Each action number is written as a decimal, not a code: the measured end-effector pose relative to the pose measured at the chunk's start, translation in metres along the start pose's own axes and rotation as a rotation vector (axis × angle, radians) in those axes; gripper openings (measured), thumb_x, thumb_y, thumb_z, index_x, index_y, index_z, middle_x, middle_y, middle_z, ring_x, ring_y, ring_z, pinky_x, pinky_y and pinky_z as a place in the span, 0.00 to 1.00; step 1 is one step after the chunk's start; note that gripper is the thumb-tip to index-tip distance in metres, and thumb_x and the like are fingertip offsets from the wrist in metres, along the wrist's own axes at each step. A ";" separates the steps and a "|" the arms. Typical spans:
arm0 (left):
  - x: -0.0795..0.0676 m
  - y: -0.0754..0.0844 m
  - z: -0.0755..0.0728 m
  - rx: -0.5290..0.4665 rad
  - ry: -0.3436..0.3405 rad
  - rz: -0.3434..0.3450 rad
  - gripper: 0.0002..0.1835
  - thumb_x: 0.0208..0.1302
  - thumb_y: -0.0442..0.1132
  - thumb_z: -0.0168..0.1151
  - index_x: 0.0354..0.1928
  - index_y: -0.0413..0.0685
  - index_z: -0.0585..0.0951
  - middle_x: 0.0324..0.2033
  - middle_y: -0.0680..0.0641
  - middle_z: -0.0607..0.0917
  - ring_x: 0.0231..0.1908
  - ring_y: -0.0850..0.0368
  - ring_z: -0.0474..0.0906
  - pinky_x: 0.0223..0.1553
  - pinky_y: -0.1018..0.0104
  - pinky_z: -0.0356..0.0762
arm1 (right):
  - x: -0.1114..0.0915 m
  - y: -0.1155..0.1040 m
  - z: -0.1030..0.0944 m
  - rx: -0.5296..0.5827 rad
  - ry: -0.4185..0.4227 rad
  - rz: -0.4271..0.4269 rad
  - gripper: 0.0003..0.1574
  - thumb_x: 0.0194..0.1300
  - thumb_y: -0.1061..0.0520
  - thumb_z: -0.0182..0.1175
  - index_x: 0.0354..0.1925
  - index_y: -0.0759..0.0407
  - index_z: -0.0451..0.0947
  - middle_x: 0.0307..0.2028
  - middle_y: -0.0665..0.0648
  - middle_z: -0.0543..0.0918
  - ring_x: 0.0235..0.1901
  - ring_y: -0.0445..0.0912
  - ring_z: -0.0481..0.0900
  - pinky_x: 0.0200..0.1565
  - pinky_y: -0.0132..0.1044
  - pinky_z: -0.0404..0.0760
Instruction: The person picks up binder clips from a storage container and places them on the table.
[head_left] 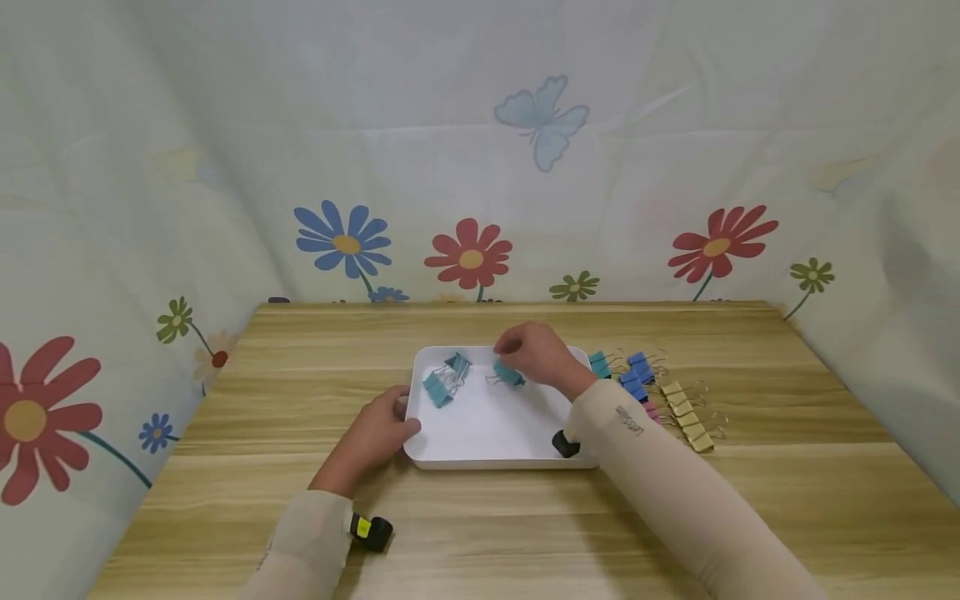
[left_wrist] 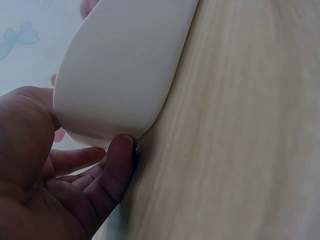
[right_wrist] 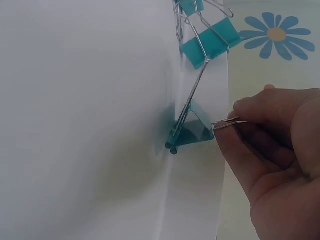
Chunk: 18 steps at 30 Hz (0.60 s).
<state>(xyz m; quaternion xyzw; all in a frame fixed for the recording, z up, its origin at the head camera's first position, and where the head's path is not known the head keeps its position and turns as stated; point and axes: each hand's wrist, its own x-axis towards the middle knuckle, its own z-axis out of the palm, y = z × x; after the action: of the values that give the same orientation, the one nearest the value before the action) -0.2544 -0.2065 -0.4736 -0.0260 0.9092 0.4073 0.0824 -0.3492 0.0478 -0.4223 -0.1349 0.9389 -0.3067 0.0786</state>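
Observation:
My right hand [head_left: 542, 357] pinches a wire handle of a teal binder clip [right_wrist: 196, 133] between thumb and fingertips. That clip is over the far part of a white tray [head_left: 487, 429], its other handle slanting toward more teal clips. Two teal binder clips [head_left: 437, 390] lie together in the tray's far left corner, their handles close or overlapping. At the tray's left end my left hand [head_left: 372, 435] grips the wall, thumb at the rim. The left wrist view shows its fingers [left_wrist: 119, 162] curled against the tray's outer side, near the tabletop.
Right of the tray lie a teal clip [head_left: 598, 364], blue clips [head_left: 633, 385], pink clips [head_left: 651, 410] partly hidden by my sleeve, and a row of yellow clips [head_left: 687, 417]. Behind the wooden table [head_left: 315, 367] hangs a flowered curtain [head_left: 420, 125].

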 end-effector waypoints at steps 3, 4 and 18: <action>0.001 0.000 0.000 0.004 -0.003 -0.003 0.33 0.59 0.42 0.60 0.67 0.44 0.67 0.50 0.40 0.82 0.40 0.52 0.79 0.45 0.56 0.80 | -0.003 0.006 -0.004 -0.026 0.026 -0.022 0.12 0.63 0.56 0.62 0.46 0.52 0.84 0.44 0.51 0.85 0.43 0.47 0.79 0.49 0.42 0.80; 0.001 -0.001 0.001 0.006 -0.003 -0.004 0.33 0.59 0.42 0.60 0.67 0.45 0.67 0.50 0.40 0.82 0.40 0.52 0.79 0.45 0.56 0.80 | -0.004 0.008 -0.004 -0.036 0.034 -0.030 0.11 0.64 0.57 0.61 0.45 0.53 0.85 0.44 0.51 0.85 0.42 0.47 0.79 0.48 0.42 0.80; -0.002 0.002 -0.002 0.005 -0.018 0.002 0.33 0.59 0.42 0.60 0.68 0.45 0.66 0.49 0.40 0.82 0.38 0.52 0.78 0.43 0.57 0.79 | -0.012 0.021 -0.017 -0.124 0.010 -0.042 0.09 0.63 0.58 0.63 0.42 0.56 0.85 0.39 0.53 0.86 0.37 0.45 0.80 0.43 0.39 0.81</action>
<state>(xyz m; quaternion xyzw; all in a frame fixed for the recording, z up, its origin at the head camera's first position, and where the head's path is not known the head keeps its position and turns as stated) -0.2525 -0.2065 -0.4700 -0.0213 0.9095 0.4052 0.0905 -0.3460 0.0770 -0.4208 -0.1577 0.9535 -0.2501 0.0587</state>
